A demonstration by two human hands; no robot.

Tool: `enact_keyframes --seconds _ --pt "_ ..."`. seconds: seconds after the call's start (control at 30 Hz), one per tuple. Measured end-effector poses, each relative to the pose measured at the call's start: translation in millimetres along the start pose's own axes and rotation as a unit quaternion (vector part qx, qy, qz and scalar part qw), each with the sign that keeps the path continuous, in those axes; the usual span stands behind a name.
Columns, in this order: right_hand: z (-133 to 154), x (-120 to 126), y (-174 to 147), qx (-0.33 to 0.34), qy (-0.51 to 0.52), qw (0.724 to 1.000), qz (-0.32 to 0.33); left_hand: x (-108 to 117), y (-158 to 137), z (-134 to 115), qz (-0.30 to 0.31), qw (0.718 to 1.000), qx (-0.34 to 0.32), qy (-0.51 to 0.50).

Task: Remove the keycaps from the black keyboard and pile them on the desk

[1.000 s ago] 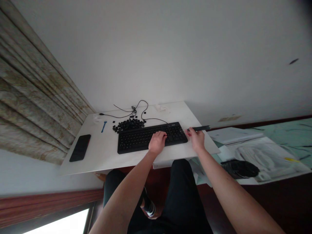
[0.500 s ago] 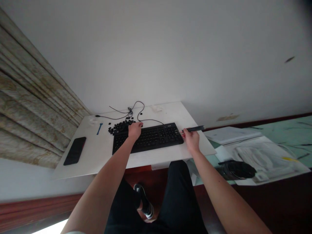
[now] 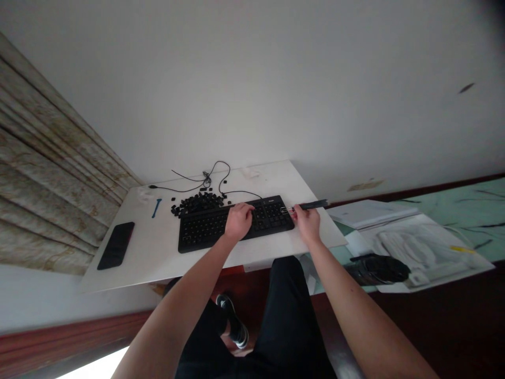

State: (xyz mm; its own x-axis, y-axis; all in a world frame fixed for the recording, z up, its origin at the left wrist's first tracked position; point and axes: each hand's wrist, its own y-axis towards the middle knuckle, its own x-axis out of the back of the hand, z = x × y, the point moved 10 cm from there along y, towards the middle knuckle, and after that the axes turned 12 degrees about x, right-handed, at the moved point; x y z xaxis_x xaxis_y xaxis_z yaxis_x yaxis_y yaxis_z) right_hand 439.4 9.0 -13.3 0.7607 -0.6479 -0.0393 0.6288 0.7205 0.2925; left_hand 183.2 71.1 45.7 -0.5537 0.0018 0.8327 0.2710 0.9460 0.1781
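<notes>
My left hand is over the middle of a black keyboard, its fingers bent together near the upper key rows. Whatever is between its fingertips, if anything, is hidden. My right hand grips a keycap puller with a dark handle at the keyboard's right end. The wire loops of the puller point left over the number keys. Behind the keyboard's left half lies a heap of loose black keycaps, with several single ones scattered around it.
A black cable runs behind the keyboard on the white table. A blue tool and a dark phone lie to the left. Beside the table's right edge are a white box and a black bundle.
My left hand has moved right, from the keycap heap to the middle of the keyboard. My right hand still holds the puller in about the same place. The view has shifted slightly.
</notes>
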Motion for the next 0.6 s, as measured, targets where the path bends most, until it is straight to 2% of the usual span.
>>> enact_keyframes --seconds 0.13,0.27,0.6 --pt "-1 2 0 -0.001 0.008 1.000 -0.008 -27 -29 -28 0.026 0.999 -0.033 0.030" --pt "-3 2 1 -0.007 0.011 1.000 -0.013 -31 -43 -36 0.026 0.996 -0.067 0.058" --pt "1 3 2 0.011 -0.013 1.000 -0.011 -45 -24 -54 0.046 0.993 -0.055 0.092"
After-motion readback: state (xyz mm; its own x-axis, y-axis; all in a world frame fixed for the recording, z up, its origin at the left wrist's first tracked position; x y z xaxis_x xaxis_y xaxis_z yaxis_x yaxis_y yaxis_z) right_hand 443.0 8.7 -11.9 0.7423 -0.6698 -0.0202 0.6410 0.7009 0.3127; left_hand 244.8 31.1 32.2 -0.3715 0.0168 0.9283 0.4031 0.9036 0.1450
